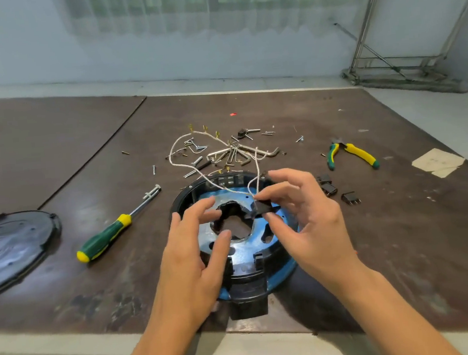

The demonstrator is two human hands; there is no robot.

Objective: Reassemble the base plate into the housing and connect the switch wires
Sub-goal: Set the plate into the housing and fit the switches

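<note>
- The base plate (246, 251) was bare metal — shiny, blue-tinted.
- The housing (248, 292) was matt black plastic.
- The wires (170, 154) looked cloth-braided, whitish.
- The cover (9, 248) was glossy black plastic.
- The table (389, 248) was dark board — scuffed, worn.

Blue housing (287, 269), green-yellow screwdriver (105, 236).
</note>
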